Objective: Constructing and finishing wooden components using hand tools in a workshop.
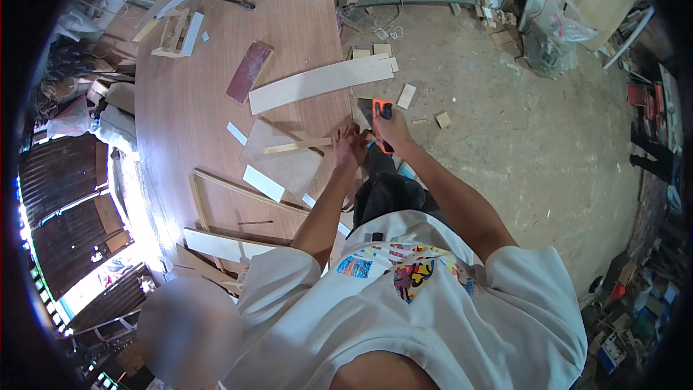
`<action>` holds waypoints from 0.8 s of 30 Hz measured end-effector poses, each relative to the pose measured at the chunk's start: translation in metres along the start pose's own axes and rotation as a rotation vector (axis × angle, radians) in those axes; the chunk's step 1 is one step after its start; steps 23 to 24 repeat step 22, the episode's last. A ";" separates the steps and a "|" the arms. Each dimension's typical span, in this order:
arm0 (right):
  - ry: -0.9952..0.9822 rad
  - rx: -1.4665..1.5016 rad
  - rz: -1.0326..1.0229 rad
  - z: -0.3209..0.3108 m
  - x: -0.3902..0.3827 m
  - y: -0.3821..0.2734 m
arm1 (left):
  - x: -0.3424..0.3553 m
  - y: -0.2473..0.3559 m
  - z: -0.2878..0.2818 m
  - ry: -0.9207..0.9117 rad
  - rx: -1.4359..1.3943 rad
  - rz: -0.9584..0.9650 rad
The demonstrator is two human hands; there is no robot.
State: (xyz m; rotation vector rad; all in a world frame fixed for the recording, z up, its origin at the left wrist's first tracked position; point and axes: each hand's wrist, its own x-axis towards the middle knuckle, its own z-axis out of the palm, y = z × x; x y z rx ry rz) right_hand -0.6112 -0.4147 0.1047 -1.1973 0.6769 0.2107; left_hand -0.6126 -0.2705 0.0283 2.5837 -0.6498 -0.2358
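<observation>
My right hand [392,130] is closed round the orange and black handle of a hand saw [380,110]. A short stretch of its dark blade shows beside the table's right edge; the rest is hidden. Close by on the left, my left hand [349,146] presses down on a narrow wooden strip [296,146] at that edge. The strip points left across a flat square board [278,162] on the tabletop. Where blade and strip meet, if they do, cannot be made out.
The brown worktable [303,14] carries a long pale board [317,83], a reddish block [250,72], a white rectangular piece [263,183] and a thin wooden frame [249,191]. Offcuts [443,120] lie on the concrete floor to the right. A plastic bag [556,36] stands farther off.
</observation>
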 end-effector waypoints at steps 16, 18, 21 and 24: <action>-0.015 0.458 0.080 -0.121 -0.094 -0.049 | -0.019 0.109 -0.044 -0.003 -0.027 0.599; 0.047 0.398 -0.027 -0.110 -0.126 -0.059 | -0.018 0.123 -0.039 -0.168 -0.024 0.369; 0.245 0.327 -0.294 -0.117 -0.146 -0.062 | -0.017 0.136 -0.048 -0.201 -0.081 0.156; 0.242 0.261 -0.334 -0.129 -0.148 -0.066 | -0.018 0.137 -0.050 -0.173 -0.215 0.045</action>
